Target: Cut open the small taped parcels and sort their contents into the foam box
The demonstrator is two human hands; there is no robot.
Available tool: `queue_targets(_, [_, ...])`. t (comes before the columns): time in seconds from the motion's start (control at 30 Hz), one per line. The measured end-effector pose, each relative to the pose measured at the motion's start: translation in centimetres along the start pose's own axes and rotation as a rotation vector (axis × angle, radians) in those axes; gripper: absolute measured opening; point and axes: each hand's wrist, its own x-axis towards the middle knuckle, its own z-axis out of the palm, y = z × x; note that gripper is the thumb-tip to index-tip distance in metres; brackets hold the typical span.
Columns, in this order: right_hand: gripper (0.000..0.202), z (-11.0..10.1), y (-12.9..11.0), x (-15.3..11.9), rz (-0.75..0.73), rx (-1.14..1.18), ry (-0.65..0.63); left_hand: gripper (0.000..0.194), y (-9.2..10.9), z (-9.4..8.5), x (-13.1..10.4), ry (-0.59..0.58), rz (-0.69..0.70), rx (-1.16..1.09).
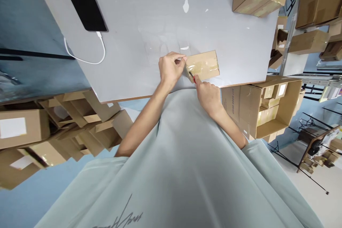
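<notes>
Packing area or storeroom, by look. Work table (128, 64), pale top, brown edge. Large open carton (240, 108), smaller boxes inside. Open empty-looking cartons (77, 114), piled left. Metal shelving (290, 48), right, stacked with brown boxes (308, 42). Blue floor (61, 174).

On the large brown cardboard box (242, 112), dark printed capitals run sideways — "LIVING ROOM", then a word resembling "LIFE". The pale grey-green fabric shirt (187, 149) bears dark script near its lower edge — its letters cannot be made out.
</notes>
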Motion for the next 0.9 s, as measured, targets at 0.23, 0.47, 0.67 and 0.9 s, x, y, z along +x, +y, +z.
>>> queue_targets(0.23, [0.065,2.3,-0.6,-0.2,-0.012,0.008,-0.018,0.03,-0.5,0.4,0.1,0.018,0.023,0.027])
queue_targets(0.47, [0.055,2.4,1.9,-2.5,0.074,0.261,0.071,0.03,0.0,-0.2,-0.2,-0.013,-0.001,0.047])
queue_targets(0.67, [0.041,5.2,9.2,3.4,0.332,0.722,0.425,0.039,0.3,0.0,-0.7,0.007,0.026,0.038])
queue_targets(0.9, [0.043,8.8,8.9,6.4,0.249,1.287,0.407,0.034,-0.7,-1.7,-1.3,0.066,-0.074,-0.049])
